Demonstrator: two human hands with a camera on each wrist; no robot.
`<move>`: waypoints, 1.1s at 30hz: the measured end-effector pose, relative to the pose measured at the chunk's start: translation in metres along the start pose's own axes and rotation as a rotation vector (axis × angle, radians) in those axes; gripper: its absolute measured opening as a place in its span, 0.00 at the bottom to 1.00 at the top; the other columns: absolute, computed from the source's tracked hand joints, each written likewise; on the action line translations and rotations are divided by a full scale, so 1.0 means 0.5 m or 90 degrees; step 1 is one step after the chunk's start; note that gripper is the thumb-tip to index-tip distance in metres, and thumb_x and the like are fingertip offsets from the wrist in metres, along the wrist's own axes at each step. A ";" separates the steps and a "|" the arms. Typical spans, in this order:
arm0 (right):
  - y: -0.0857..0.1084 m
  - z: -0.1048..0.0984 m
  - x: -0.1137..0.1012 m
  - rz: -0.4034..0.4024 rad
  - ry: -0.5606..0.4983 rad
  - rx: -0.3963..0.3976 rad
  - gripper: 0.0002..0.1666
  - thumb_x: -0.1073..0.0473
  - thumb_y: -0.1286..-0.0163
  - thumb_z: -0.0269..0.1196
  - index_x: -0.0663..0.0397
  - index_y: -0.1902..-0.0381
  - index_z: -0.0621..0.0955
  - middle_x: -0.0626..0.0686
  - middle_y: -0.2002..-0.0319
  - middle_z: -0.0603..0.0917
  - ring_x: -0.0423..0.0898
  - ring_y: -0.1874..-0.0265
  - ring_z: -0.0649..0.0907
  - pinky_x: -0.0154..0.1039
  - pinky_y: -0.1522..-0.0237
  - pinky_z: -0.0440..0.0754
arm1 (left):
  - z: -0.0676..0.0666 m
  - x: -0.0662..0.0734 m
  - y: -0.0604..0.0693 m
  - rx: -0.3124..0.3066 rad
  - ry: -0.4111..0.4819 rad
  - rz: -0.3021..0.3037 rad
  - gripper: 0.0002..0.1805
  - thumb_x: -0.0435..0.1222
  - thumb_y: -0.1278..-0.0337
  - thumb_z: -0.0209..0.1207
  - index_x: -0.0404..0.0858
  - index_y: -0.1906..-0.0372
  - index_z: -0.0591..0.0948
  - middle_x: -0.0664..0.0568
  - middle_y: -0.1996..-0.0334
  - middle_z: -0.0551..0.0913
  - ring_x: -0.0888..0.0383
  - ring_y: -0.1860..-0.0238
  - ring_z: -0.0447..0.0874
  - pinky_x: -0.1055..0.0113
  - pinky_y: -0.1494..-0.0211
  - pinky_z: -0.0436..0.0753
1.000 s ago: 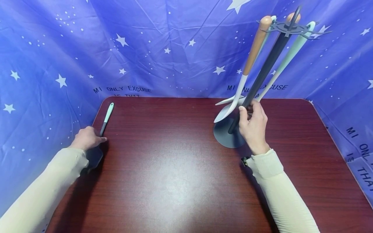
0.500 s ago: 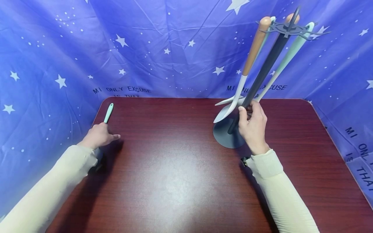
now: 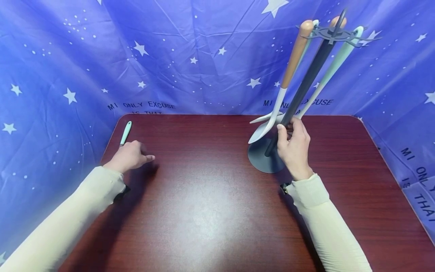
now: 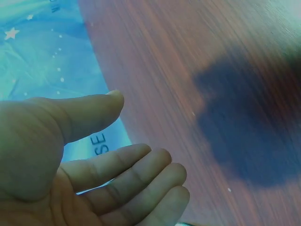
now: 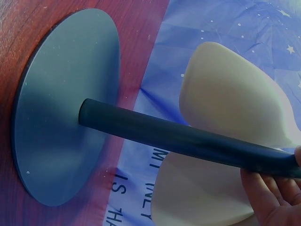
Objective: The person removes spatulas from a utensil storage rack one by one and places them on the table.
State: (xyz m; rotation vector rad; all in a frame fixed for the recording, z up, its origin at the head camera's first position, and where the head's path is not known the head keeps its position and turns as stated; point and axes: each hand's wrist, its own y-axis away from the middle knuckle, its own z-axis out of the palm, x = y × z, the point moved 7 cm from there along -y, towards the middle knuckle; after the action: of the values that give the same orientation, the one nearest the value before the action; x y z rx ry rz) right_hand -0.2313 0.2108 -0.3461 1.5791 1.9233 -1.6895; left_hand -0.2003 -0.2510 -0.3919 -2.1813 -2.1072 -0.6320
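A dark utensil stand with a round base stands at the table's back right, held at its pole by my right hand. From its top hooks hang a wooden-handled white utensil, mint-handled ones and another with a wooden end. Pale utensil heads flank the pole in the right wrist view. At the left, my left hand hovers over the table, thumb apart and fingers relaxed, holding nothing. Just beyond it lies a utensil with a mint handle; the hand hides its lower part.
The dark red tabletop spreads between the hands. A blue curtain with white stars and lettering hangs behind the table and along both sides.
My left hand has moved right and somewhat away from me, off the lower end of the mint-handled utensil's shaft. My right hand keeps its hold on the pole.
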 end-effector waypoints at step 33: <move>0.000 0.001 -0.001 0.008 -0.008 -0.012 0.12 0.65 0.35 0.60 0.67 0.55 0.77 0.60 0.67 0.79 0.49 0.68 0.83 0.19 0.62 0.75 | 0.050 0.127 -0.042 0.017 0.030 0.068 0.19 0.47 0.46 0.65 0.34 0.60 0.83 0.44 0.64 0.85 0.44 0.61 0.83 0.48 0.57 0.79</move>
State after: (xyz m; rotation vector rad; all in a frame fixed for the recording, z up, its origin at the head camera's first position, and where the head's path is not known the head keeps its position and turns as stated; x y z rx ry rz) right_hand -0.2313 0.2098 -0.3462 1.5666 1.9122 -1.6682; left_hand -0.2147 -0.1814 -0.3996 -2.2238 -1.9497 -0.6378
